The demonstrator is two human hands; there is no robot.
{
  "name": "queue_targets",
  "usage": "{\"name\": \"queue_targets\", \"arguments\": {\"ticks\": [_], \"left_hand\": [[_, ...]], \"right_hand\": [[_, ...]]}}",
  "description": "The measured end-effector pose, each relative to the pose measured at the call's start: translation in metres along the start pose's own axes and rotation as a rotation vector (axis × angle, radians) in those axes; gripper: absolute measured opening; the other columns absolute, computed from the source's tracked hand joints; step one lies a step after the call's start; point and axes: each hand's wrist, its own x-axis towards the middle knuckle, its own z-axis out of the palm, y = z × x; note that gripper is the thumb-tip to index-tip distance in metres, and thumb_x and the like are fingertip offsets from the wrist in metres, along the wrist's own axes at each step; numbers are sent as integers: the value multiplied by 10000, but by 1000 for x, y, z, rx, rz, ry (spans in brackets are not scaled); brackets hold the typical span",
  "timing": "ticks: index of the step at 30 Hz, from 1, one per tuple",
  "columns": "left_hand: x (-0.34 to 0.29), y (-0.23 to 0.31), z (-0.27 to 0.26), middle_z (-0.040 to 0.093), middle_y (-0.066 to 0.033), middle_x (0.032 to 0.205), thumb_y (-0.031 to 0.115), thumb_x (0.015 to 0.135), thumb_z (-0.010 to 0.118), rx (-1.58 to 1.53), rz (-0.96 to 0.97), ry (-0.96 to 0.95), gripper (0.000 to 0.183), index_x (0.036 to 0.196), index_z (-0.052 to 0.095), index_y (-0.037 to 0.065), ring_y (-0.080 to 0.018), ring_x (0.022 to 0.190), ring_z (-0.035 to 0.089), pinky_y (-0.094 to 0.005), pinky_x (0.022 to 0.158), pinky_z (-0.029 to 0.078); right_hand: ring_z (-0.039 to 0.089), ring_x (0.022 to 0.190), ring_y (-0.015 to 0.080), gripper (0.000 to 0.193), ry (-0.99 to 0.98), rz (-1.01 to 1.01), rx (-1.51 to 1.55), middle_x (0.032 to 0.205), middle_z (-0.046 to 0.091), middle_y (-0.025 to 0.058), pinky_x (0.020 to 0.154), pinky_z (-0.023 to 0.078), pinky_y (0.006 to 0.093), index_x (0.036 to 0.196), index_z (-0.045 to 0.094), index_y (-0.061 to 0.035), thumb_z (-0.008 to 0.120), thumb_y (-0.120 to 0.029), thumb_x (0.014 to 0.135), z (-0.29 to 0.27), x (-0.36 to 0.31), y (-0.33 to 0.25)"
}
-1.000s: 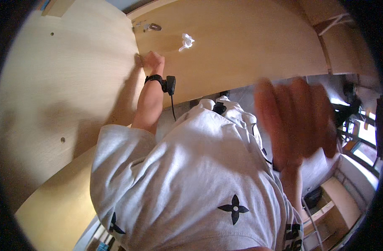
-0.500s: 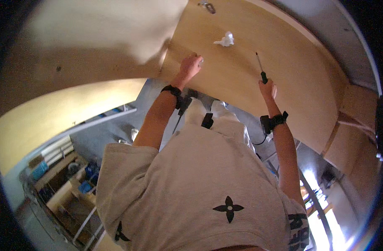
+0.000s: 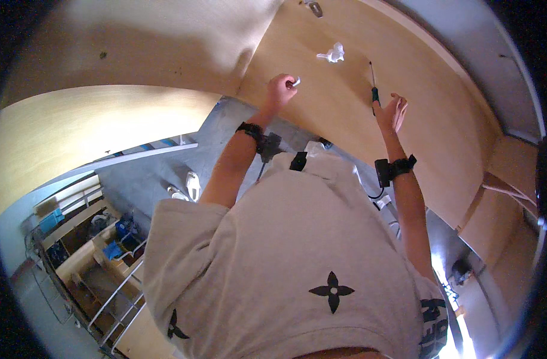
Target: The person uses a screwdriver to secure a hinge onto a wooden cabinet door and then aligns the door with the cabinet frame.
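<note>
Now the right hand [image 3: 390, 113] uncurls beside the screwdriver [image 3: 375, 94]

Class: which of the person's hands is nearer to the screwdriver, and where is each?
Right. The right hand is at the handle of the screwdriver; the left hand is apart from it, off to the left.

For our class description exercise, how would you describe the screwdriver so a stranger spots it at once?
Find the broad tan board at the top. Beside the right hand is the screwdriver, its thin shaft pointing up the picture. Unlike the crumpled white scrap nearby, it is long, straight and dark-handled.
</note>
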Motion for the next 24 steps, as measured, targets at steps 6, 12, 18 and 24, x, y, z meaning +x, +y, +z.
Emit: {"name": "queue_targets", "arguments": {"ticks": [6,12,18,24], "left_hand": [[2,1,-15,646,-45,803,-14,654,697,-711,-492,128,222,862,618,-15,-125,725,624,-260,630,515],[-34,28,-82,623,-86,937,69,804,629,-33,302,-27,178,971,591,19,-219,863,612,-306,776,503],[-86,73,-151,628,-113,962,61,836,590,-1294,-694,156,198,1018,584,-19,-224,889,622,-321,798,512],[-142,65,-217,625,-109,941,104,861,554,-1215,-690,287,167,974,590,-14,-193,883,606,-302,806,496]], "right_hand": [[518,992,337,258,-234,-192,315,1087,527,160,830,453,421,953,580,-97,635,-171,712,11,-5,-52],[588,921,330,202,-412,-537,400,932,596,134,751,491,430,965,599,-97,609,-152,771,106,-34,-149],[582,853,359,165,-300,-926,164,862,589,148,731,481,461,948,589,-109,585,-137,786,170,-50,-185],[623,757,336,272,-672,-688,177,841,643,144,663,502,443,954,580,-97,637,-152,694,136,-67,-220]]}}
